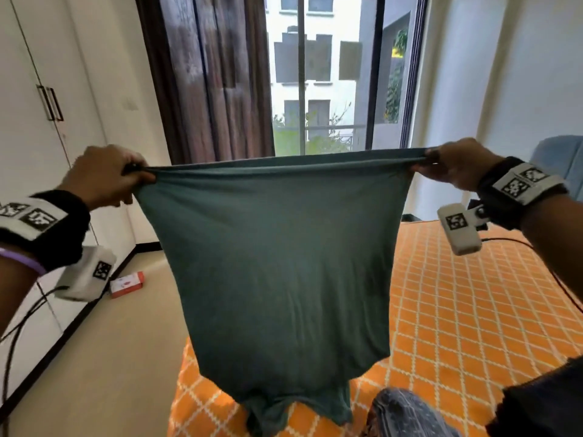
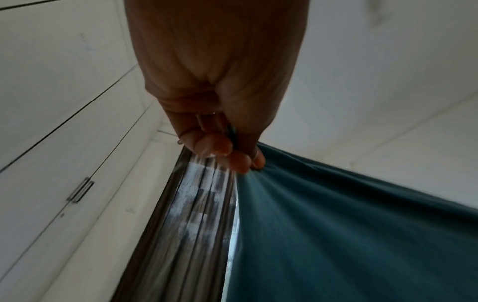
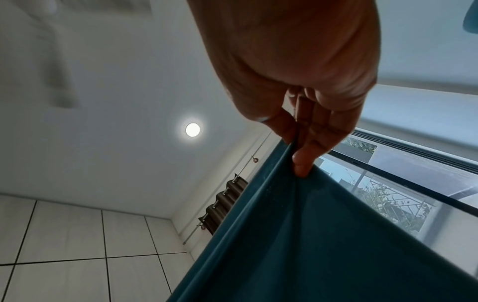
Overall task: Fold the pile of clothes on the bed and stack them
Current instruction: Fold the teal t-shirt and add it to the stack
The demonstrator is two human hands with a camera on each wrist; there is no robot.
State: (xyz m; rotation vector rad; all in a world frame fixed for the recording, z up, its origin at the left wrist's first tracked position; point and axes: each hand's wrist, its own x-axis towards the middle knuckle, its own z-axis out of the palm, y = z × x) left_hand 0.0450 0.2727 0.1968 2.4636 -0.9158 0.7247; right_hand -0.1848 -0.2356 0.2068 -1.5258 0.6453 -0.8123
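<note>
I hold the teal T-shirt (image 1: pixel 277 247) stretched in the air over the near left corner of the orange bed (image 1: pixel 467 310), its lower end touching the cover. My left hand (image 1: pixel 104 176) and right hand (image 1: pixel 454 164) each pinch a top corner (fingers curled tight).

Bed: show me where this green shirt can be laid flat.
The orange bedspread lies bare right of the hanging green shirt, out to a cable near its far edge. Crowded: the near corner, where the shirt's lower end bunches beside a knee. Left hand and right hand grip its top edge.
</note>
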